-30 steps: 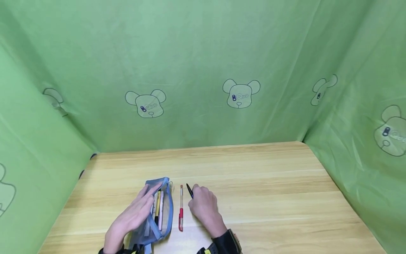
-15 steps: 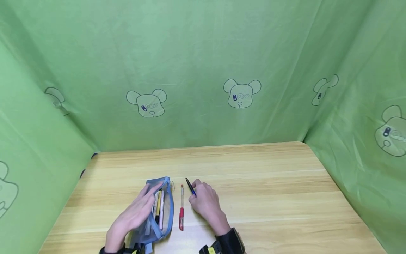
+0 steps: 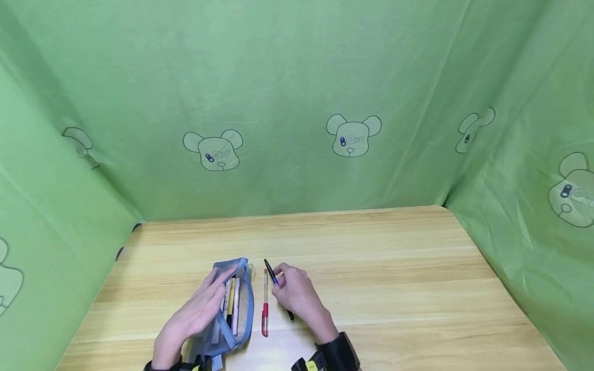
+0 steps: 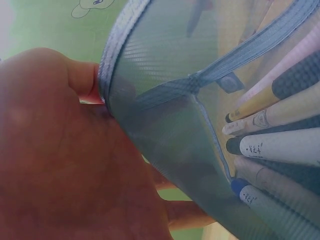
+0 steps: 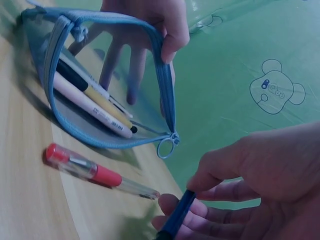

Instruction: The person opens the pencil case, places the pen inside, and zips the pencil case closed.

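A blue mesh pencil case [image 3: 251, 312] lies unzipped on the table, its mouth facing right. My left hand [image 3: 197, 312] holds the upper edge of its opening, thumb over the zipper band and fingers behind the mesh, as the right wrist view shows. Several pens and markers [image 4: 280, 146] lie inside. My right hand [image 3: 299, 293] pinches a dark blue and black pen [image 5: 181, 210] between thumb and fingers. In the head view both ends of that pen stick out past the hand. Between case and right hand lies a clear pen with red cap and grip [image 3: 265, 312].
The light wooden table [image 3: 394, 288] stretches away to the right and back. Green curtains [image 3: 287, 77] with bear-head drawings enclose it on the back and both sides. A small zipper ring [image 5: 165, 148] hangs at the case's corner.
My right hand has shifted slightly left with the blue pen, whose top now overlaps the red pen's tip and whose lower end shows below the hand. My left hand and the case stay put.
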### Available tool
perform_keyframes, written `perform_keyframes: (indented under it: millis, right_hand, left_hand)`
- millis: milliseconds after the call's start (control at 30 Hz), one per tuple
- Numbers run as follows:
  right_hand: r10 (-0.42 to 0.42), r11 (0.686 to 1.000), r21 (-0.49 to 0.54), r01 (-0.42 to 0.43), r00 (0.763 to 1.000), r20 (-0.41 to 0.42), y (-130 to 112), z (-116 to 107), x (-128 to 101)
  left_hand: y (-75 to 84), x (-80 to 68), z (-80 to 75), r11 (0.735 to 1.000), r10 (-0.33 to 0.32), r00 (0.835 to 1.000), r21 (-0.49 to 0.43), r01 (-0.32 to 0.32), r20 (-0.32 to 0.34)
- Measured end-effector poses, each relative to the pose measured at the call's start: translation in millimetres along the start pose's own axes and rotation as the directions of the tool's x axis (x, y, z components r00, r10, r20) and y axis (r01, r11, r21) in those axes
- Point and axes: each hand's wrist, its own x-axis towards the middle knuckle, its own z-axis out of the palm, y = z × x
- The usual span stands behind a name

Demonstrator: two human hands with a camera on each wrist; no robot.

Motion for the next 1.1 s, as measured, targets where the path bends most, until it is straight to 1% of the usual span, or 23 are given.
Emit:
perform_keyframes:
  millis: [167,333,400,600,933,1100]
  right_hand:
    - [-0.002,0.999,0.047,0.000,0.998,0.062,-3.3,4.1,-0.8]
    - [-0.050,0.997,0.056,0.047,0.996,0.068,-7.9,9.7,-2.7]
    - [-0.069,0.996,0.057,0.065,0.995,0.068,-9.9,11.3,-3.3]
    - [-0.065,0.994,0.099,0.054,0.992,0.107,-13.8,16.7,-5.1]
    - [-0.070,0.986,0.162,0.050,0.990,0.125,-16.3,25.8,-5.7]
    - [-0.075,0.985,0.162,0.054,0.989,0.129,-16.7,28.2,-5.4]
  left_hand:
    - [0.4,-0.5,-0.8,1.000,0.000,1.000,-0.004,0.000,0.002]
    - [-0.3,-1.3,-1.4,1.000,0.007,1.000,-0.003,-0.007,-0.004]
    - [-0.7,-1.4,-1.3,1.000,0.021,1.000,-0.003,-0.021,-0.009]
    - [-1.7,-0.9,-0.6,0.998,0.059,0.998,-0.006,-0.060,-0.032]
    - [-1.8,-0.5,-1.7,0.999,0.048,0.999,0.007,-0.048,-0.024]
    - [-0.8,-0.5,-2.1,0.999,0.041,0.999,0.010,-0.041,-0.020]
